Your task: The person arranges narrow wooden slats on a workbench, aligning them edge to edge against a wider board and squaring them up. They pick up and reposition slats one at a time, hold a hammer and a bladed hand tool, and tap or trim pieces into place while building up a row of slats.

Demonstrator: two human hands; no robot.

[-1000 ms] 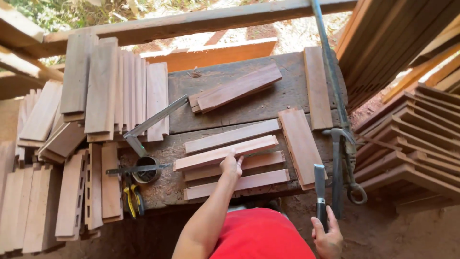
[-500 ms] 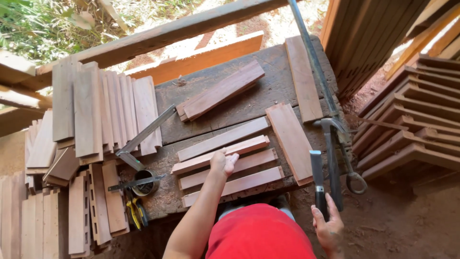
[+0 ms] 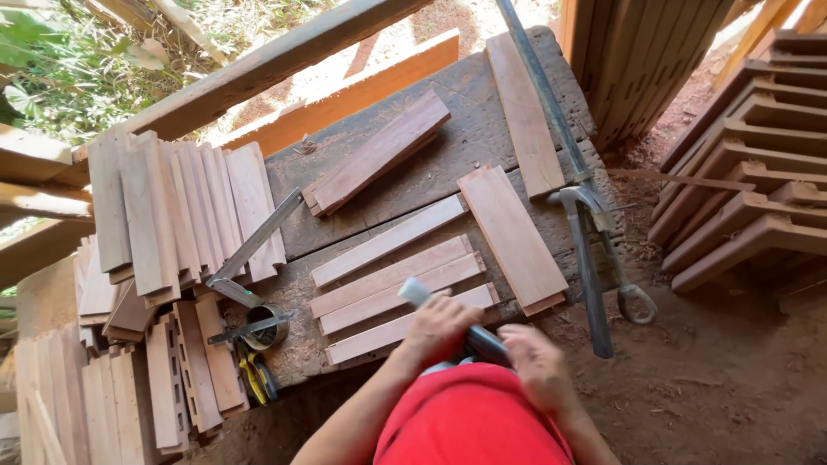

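From the head view, my left hand (image 3: pixel 441 325) was wrapped around a dark-handled tool (image 3: pixel 452 319), its pale tip poking out above my fingers. My right hand (image 3: pixel 538 366) sat blurred just right of the tool's lower end; I cannot tell whether it gripped. The tool hovered over the near edge of the dark wooden counter (image 3: pixel 482 129), above four pale slats (image 3: pixel 392 284). A hammer (image 3: pixel 586 258) lay right of the tool.

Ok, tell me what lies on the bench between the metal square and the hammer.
In the head view, between the metal square and the hammer lie four pale wood strips side by side, then a wider reddish board.
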